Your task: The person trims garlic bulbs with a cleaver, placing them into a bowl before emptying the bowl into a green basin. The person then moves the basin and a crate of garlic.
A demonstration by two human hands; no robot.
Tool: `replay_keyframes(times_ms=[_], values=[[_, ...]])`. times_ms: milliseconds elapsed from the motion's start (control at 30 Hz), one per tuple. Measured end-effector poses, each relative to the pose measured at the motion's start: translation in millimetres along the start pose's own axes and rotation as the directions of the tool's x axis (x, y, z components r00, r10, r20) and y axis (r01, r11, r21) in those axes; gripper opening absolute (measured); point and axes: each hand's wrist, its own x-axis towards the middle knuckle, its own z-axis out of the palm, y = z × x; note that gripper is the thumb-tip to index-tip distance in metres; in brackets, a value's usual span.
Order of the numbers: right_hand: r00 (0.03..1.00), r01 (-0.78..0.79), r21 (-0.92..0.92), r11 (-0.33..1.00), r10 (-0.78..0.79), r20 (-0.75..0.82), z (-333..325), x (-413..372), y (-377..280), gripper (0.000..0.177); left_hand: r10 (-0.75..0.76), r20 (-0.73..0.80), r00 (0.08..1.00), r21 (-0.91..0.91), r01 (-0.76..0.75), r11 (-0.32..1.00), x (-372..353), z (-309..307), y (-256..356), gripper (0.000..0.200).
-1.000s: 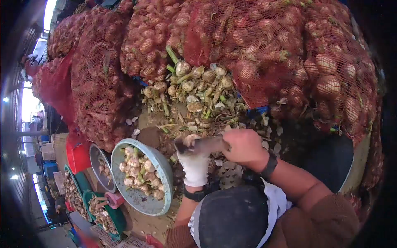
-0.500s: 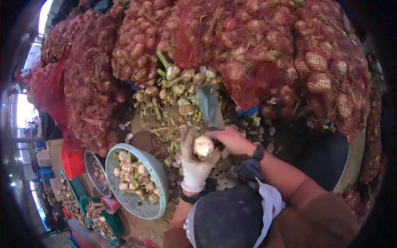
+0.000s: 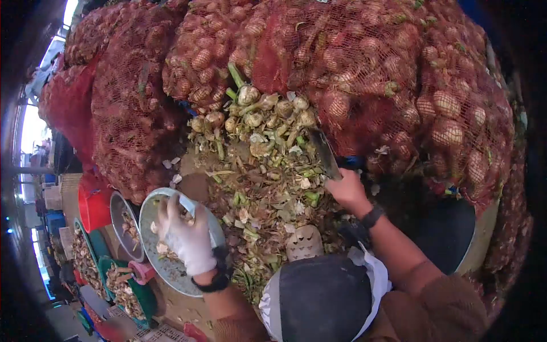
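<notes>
My left hand point(image 3: 191, 242), in a white glove, is over the pale blue basin point(image 3: 212, 219) with fingers and thumb apart. It hides most of the garlic bulbs point(image 3: 163, 248) inside, and its fingertips are partly hard to make out. My right hand point(image 3: 347, 191), bare, grips a cleaver point(image 3: 325, 154) by the handle. The blade points up and leftward above the trimmings. Beyond it lies a heap of garlic bulbs point(image 3: 249, 96), some with green stems. Cut stems and skins point(image 3: 268, 196) cover the ground between my hands.
Red mesh sacks point(image 3: 353, 68) full of bulbs stand along the far side. A metal bowl point(image 3: 122, 228), a red bucket point(image 3: 94, 199) and green trays point(image 3: 142, 296) are at left. A dark-covered cap point(image 3: 322, 299) fills the bottom centre; a dark tub point(image 3: 439, 228) is at right.
My left hand has moved left from the middle to the basin, and the pale bulb it held no longer shows there. The cleaver has shifted right and turned, still in my right hand.
</notes>
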Motion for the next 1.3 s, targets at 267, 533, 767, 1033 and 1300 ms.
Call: replay_keyframes(times_ms=[267, 533, 767, 1033, 1300], values=[[0.990, -0.014, 0.292, 0.956, 0.053, -0.128, -28, -15, -40, 0.026, 0.114, 0.221, 0.969, -0.337, -0.033, 0.941, 56, 194, 206, 0.066], [0.984, -0.030, 0.230, 0.973, 0.069, -0.164, -36, -10, -32, 0.018, 0.258, 0.478, 0.840, -0.832, 0.338, 0.440, 13, 239, 155, 0.050], [0.735, 0.586, -0.461, 0.666, -0.677, -0.043, -17, -35, -75, 0.013, 0.078, 0.623, 0.778, -0.761, 0.579, 0.293, -40, 95, 71, 0.058], [0.674, 0.655, -0.514, 0.555, -0.736, 0.065, -2, -48, -83, 0.006, 0.002, 0.579, 0.815, -0.805, 0.573, -0.152, -84, 98, 65, 0.057], [0.714, 0.654, -0.446, 0.611, -0.694, 0.095, -1, -34, -55, 0.009, 0.102, 0.592, 0.800, -0.784, 0.541, 0.305, -84, 87, 62, 0.078]])
